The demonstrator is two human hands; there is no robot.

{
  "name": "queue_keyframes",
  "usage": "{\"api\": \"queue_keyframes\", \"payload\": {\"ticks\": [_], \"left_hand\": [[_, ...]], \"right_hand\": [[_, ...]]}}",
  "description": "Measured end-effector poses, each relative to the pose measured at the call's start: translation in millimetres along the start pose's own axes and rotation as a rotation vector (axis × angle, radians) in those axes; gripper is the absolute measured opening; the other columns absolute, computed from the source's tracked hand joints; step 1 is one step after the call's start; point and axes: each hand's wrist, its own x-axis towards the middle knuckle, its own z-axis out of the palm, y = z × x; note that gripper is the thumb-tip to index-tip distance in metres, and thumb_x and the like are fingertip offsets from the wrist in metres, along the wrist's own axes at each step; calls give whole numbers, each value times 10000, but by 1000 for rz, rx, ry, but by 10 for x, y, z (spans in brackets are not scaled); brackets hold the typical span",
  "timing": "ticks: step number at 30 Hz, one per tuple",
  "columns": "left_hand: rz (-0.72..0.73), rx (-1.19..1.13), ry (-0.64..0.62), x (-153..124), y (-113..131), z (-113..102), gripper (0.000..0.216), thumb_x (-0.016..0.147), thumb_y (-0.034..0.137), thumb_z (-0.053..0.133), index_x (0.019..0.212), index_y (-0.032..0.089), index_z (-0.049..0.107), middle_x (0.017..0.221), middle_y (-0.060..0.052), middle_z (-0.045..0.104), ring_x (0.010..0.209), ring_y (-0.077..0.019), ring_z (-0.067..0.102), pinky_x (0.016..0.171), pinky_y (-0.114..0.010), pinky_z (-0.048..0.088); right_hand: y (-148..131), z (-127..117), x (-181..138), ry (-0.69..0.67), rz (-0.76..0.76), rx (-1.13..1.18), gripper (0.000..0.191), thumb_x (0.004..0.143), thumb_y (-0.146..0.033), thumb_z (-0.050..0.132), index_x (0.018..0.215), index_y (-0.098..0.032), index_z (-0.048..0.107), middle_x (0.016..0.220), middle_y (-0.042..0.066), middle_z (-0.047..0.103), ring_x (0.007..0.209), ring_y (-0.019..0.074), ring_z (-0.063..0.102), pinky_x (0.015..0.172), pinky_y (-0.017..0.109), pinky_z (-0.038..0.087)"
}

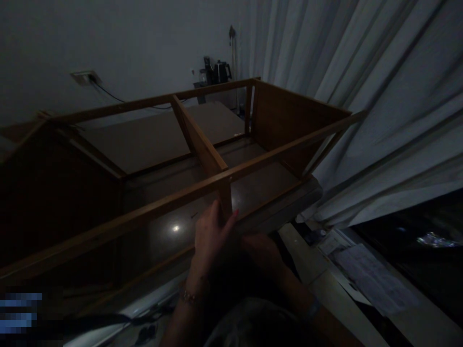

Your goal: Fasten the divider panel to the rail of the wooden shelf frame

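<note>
A large brown wooden frame [173, 195] with open sides and solid end panels rests on a padded, light-coloured surface. My left hand [210, 229] is closed around the short upright post [224, 197] at the middle of its near side, thumb to the right. Lower and to the right, my right hand [262, 250] is in deep shadow near the surface's front edge. Its fingers look curled in, and whatever they hold is hidden. A wooden divider [202, 137] runs across the frame from this post to the far rail.
A pale curtain [347, 86] hangs along the right. Papers [372, 277] lie at the lower right beside the tiled floor [307, 253]. Against the back wall stands a dark kettle [221, 72]. A wall socket [86, 77] with a plugged-in cable is at the left.
</note>
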Motion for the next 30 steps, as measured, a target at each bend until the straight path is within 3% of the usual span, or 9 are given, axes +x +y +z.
{"api": "queue_keyframes", "payload": {"ticks": [5,9,14,19,23,30], "left_hand": [[9,5,12,-4,4,-3,374,871,543,452,945,189,547,812,-46,653,724,-188,624,621,-278,447],[17,-6,11,-5,-2,3,383,872,548,446,978,192,541,839,-49,657,745,-192,629,625,-279,449],[33,11,0,4,-11,0,384,876,553,437,940,188,539,841,-57,660,754,-196,632,639,-285,452],[31,3,4,6,1,-11,375,874,545,452,952,190,545,814,-45,654,751,-192,633,643,-281,455],[29,-8,-5,5,0,-11,383,874,545,452,964,186,550,815,-45,656,738,-189,634,633,-277,459],[35,8,3,-3,-8,-10,391,873,543,455,998,185,553,818,-50,656,753,-198,637,640,-284,460]], "right_hand": [[-66,-76,44,165,121,75,216,943,-339,497,994,-205,659,857,55,733,771,171,693,678,271,552],[-156,-133,92,218,188,93,254,935,-394,503,917,-212,679,783,34,722,698,159,675,627,261,536],[-107,-69,30,114,18,-47,244,966,-278,452,1007,-247,691,711,12,707,627,141,633,636,266,490],[-75,-10,-2,-19,-153,-142,237,923,-206,513,1084,-264,676,610,-7,656,590,144,593,627,278,451],[-150,-1,44,-13,-101,-9,214,931,-221,500,1043,-254,679,723,11,700,675,147,635,682,271,480],[-306,-43,111,166,129,254,154,918,-266,531,869,-210,667,769,20,703,713,141,646,656,243,513]]}}
